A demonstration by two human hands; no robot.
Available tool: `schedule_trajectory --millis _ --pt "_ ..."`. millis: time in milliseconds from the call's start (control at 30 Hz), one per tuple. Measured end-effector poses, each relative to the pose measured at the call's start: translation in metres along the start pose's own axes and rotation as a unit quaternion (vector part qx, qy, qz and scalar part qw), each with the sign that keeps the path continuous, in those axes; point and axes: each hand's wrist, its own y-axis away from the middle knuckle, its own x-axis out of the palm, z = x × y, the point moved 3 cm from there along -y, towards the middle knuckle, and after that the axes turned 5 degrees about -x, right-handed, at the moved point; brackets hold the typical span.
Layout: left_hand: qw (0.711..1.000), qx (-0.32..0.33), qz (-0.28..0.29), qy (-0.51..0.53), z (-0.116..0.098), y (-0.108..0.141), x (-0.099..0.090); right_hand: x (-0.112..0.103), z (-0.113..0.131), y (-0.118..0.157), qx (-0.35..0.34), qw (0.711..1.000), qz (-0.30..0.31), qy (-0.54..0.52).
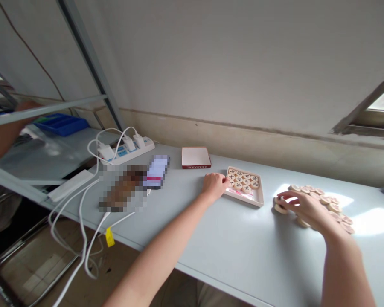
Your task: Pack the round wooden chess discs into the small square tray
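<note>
Two bare hands work over a pale grey bench (230, 243) against a wall. The left hand (216, 186) is at the left wall of a shallow box (261, 200); its fingers curl against that wall, but their tips are too small in view to tell whether they pinch it or merely rest there. Just right of this grip, inside the box, round wooden game pieces (238, 179) with dark characters lie in rows, with bare floor showing on the near side.

The right hand (302, 204) is off to the right of the box, its thumb and fingers pinched around a small stack (280, 209) of similar pieces at bench level. To the right of that grip, partly behind the hand, spreads a loose heap (334, 207) of more pieces.

The step in hand appears to be gathering pieces with the right grip while the left attends the box. A next move would call for an even squeeze on the rounded edges, so the stack does not slide apart.

Beyond the left hand sits an open lid (195, 157), pale inside; farther left of it are a phone (156, 170) and a power strip (147, 147) with white cables.
</note>
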Motion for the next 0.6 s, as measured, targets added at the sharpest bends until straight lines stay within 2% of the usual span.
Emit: schedule_trajectory --millis 167,300,433,500,600 --pt "1.0 -0.018 0.02 0.009 0.0 0.001 -0.002 0.002 0.017 0.0 0.026 1.0 -0.011 0.006" --pt "1.0 -0.005 0.013 0.01 0.0 0.002 -0.002 0.001 0.036 0.001 -0.023 0.998 -0.062 0.002" --pt "1.0 -0.007 0.01 0.006 0.001 0.002 -0.002 0.01 0.051 -0.003 -0.1 0.99 -0.095 0.012" --pt "1.0 -0.004 0.009 0.008 0.001 0.002 -0.001 0.017 0.056 -0.006 -0.123 0.988 -0.092 0.033" --pt "1.0 -0.002 0.006 0.01 0.002 0.001 0.0 0.024 0.06 -0.01 -0.119 0.989 -0.068 0.06"
